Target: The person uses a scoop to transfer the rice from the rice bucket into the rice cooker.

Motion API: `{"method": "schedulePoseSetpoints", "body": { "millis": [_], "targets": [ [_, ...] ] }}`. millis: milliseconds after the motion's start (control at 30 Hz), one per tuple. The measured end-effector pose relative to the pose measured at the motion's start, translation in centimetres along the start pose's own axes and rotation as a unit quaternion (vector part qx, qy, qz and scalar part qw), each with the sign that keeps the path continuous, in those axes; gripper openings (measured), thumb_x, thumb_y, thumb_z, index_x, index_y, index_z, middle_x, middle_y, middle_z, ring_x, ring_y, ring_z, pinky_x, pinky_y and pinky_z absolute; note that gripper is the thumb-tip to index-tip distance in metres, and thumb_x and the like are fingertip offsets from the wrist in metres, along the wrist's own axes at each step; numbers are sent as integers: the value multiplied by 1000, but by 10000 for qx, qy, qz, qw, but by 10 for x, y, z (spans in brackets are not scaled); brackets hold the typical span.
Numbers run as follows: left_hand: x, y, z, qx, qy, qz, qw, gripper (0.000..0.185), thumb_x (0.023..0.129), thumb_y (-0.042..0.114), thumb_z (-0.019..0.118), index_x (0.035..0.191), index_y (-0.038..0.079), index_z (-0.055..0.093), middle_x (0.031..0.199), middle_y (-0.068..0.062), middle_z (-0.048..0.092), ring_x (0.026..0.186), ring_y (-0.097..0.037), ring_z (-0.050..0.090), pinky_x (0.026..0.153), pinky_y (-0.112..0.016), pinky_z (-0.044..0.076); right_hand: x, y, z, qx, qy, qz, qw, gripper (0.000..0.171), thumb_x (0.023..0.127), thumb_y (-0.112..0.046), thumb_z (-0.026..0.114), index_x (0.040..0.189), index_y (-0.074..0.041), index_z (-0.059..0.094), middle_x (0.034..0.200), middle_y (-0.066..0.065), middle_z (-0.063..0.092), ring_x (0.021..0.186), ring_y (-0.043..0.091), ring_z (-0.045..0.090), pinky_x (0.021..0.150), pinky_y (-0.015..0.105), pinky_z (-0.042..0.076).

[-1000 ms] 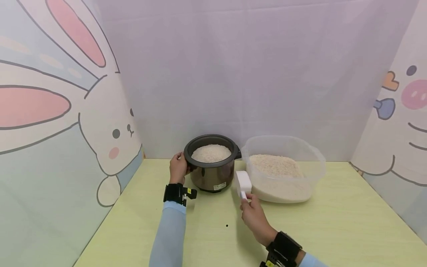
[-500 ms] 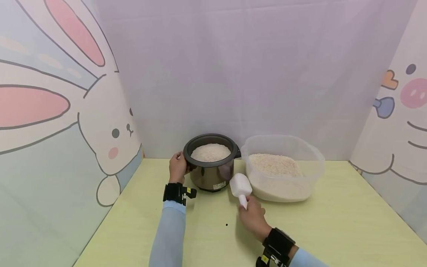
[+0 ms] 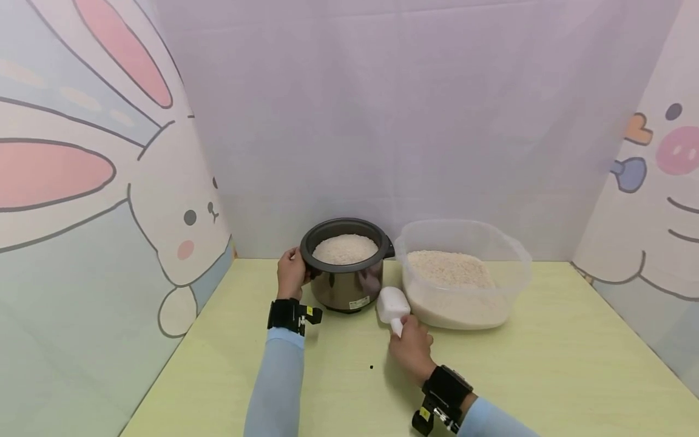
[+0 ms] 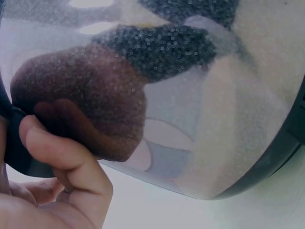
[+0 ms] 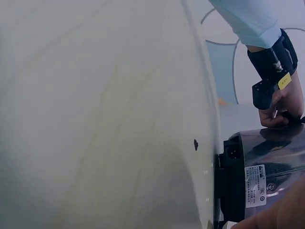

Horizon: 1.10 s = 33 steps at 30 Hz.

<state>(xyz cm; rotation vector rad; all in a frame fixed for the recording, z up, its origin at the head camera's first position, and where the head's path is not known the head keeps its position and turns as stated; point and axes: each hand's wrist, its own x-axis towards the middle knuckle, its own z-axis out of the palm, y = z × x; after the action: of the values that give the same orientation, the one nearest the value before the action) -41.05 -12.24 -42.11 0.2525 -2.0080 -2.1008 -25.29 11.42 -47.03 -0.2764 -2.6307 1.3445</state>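
The pot (image 3: 347,267) is gripped at its side handle by the left hand (image 3: 291,274), likely so it is kept from sliding on the table (image 3: 546,376). The white scoop (image 3: 392,305) is pinched by its handle in the right hand (image 3: 411,350), low between the pot and the tub (image 3: 463,273). The pot is round, shiny metal; the tub is clear plastic. Grainy white rice (image 3: 345,249) is heaped in both.

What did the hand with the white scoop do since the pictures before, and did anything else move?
The right hand brought the white scoop down and a little to the left, from upright beside the clear tub to low on the table, in front of the rice cooker. It holds the handle as before. The left hand stayed on the cooker's side; cooker and tub did not move.
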Motion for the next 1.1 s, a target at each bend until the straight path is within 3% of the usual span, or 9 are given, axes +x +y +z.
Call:
{"method": "schedulePoseSetpoints", "body": {
  "millis": [400, 633, 800, 900, 1000, 1100],
  "targets": [
    [0, -3, 0, 80, 48, 25, 10000, 44, 109, 36, 47, 139, 6, 58, 80, -3, 54, 56, -9, 52, 51, -22, 50, 7, 13, 1, -617, -337, -267, 9972, 44, 79, -6, 74, 112, 7, 49, 95, 20, 52, 81, 35, 56, 67, 46, 46],
    [-3, -3, 1, 193, 71, 142, 9997, 44, 110, 37, 45, 139, 6, 58, 80, -4, 54, 55, -10, 52, 51, -22, 49, 6, 13, -2, -601, -453, -265, 9968, 50, 77, -7, 78, 113, 8, 49, 97, 20, 53, 84, 34, 56, 71, 46, 48],
    [-2, -3, -1, 232, 132, 130, 9996, 45, 110, 37, 45, 141, 6, 57, 86, -6, 56, 56, -10, 53, 51, -22, 50, 8, 11, -5, -116, -561, -419, 9975, 37, 87, -10, 73, 108, 10, 50, 97, 21, 56, 85, 32, 58, 71, 44, 50],
    [-1, -3, -3, 266, 138, 151, 9994, 45, 110, 37, 45, 141, 7, 57, 86, -7, 56, 53, -10, 53, 50, -22, 49, 9, 10, -9, 147, -650, -434, 9968, 37, 95, -14, 67, 113, 14, 51, 105, 26, 59, 92, 35, 60, 75, 45, 52],
    [-2, -4, -5, 311, 126, 230, 9992, 43, 111, 37, 43, 138, 8, 58, 86, -8, 57, 49, -10, 51, 48, -22, 47, 8, 9, -15, -80, -577, -524, 9969, 44, 98, -18, 64, 121, 17, 52, 114, 31, 60, 102, 40, 62, 82, 50, 53],
    [-5, -8, -5, 519, 295, 320, 9977, 48, 112, 41, 32, 127, 5, 60, 88, -10, 57, 49, -15, 51, 47, -26, 47, 5, 8, -21, -651, -403, -837, 9935, 46, 100, -24, 64, 124, 14, 56, 118, 31, 60, 108, 45, 61, 86, 56, 51]
  ]
}}
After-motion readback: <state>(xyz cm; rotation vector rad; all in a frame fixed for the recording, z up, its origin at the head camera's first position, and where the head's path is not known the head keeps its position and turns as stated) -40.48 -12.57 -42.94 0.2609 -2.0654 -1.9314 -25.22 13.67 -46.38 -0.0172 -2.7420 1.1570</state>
